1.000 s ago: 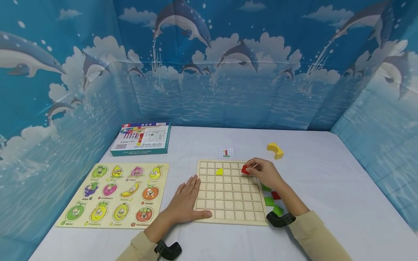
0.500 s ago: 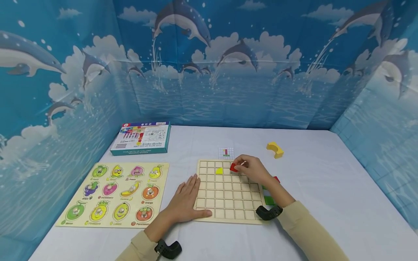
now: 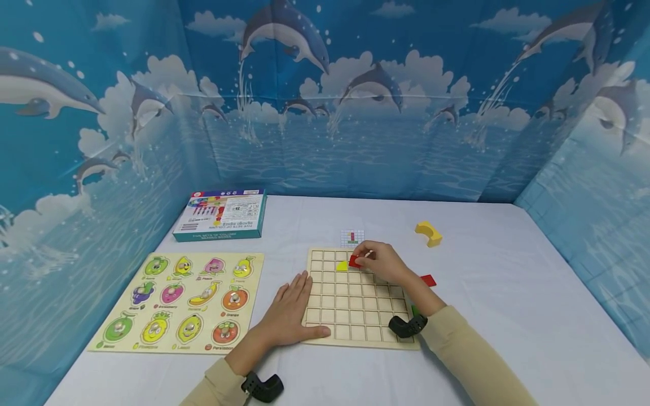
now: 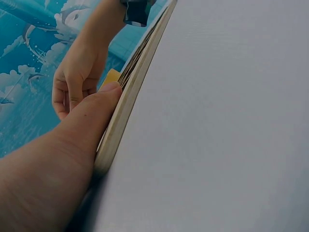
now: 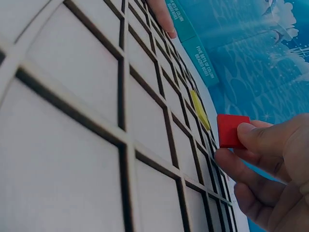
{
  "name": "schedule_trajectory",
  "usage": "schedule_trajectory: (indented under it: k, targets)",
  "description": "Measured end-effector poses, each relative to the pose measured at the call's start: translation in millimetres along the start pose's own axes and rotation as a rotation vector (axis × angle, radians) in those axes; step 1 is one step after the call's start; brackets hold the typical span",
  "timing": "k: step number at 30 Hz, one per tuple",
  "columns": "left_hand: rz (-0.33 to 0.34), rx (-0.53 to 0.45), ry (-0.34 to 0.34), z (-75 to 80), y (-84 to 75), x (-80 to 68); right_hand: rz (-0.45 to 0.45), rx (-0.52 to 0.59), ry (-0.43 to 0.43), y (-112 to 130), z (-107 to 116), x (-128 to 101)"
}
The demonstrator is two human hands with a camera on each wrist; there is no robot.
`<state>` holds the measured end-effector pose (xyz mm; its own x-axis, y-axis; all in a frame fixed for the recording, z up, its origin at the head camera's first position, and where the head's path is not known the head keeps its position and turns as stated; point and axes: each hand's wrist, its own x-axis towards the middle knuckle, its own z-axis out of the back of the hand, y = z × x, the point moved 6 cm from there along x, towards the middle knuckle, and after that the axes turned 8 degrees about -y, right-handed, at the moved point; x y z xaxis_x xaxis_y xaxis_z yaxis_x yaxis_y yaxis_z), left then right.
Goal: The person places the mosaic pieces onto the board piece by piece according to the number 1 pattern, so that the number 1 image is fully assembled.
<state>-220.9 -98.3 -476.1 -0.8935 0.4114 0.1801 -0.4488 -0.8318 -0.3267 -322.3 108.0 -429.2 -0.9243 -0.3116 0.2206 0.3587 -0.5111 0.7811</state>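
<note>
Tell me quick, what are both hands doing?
Left hand: open, flat on the grid board edge.
Right hand: pinching a red tile.

This looks like a staged play or recording corner set up for children's tabletop puzzles, not a lived-in room. A white-covered table is boxed in on three sides by a blue cloth backdrop printed with leaping dolphins, clouds and sea; its creases and corner folds show it is hung fabric. Toys lie on the table: a wooden fruit peg puzzle with labelled fruits, a wooden grid board, a teal game box, a small pattern card and loose coloured wooden pieces such as a yellow curved block. The person wears black wrist-mounted cameras, which points to a data-recording setup.
</note>
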Motion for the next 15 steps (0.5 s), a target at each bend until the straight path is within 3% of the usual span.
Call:
schedule_trajectory:
  k: [15]
  targets:
    - [-0.013, 0.001, -0.011, 0.1, -0.4, -0.4, 0.004, -0.115, 0.038, -4.2, -9.7, 2.8]
